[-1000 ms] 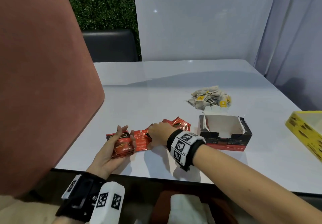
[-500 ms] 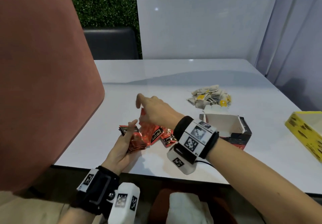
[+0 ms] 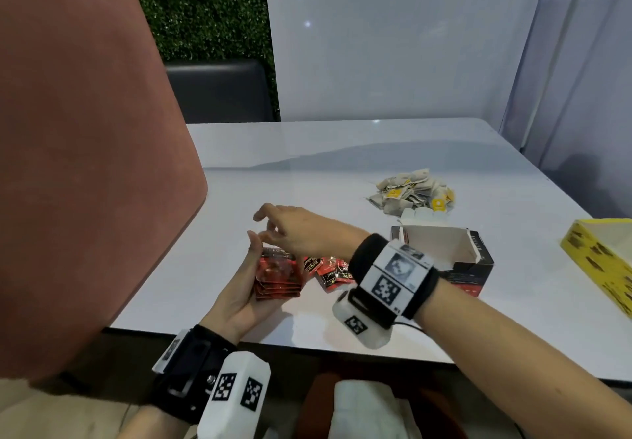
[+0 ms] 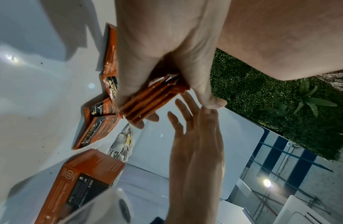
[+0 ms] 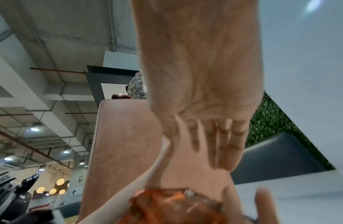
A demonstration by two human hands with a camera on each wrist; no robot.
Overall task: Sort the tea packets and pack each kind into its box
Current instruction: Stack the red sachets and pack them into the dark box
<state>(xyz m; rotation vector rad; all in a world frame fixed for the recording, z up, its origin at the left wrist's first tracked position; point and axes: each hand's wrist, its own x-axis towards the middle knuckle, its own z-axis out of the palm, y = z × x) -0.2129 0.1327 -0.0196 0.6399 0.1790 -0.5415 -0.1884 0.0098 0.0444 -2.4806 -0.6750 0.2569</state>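
Red foil tea packets [image 3: 278, 279] sit stacked in left hand [image 3: 239, 296], thumb and fingers curled round the stack, above near table [image 3: 307, 172] edge. Right hand [image 3: 297, 230] hovers just over it, fingers spread loose, holding nothing. More red packets [image 3: 330, 272] lie just right. Open red-black box [image 3: 444, 257] further right; pale tea bags [image 3: 410, 192] beyond; yellow box [image 3: 602, 260] far right.

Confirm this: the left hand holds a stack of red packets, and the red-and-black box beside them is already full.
Wrong on the box. The head view shows the red-and-black box open and empty. The left hand does hold the stack of red packets.
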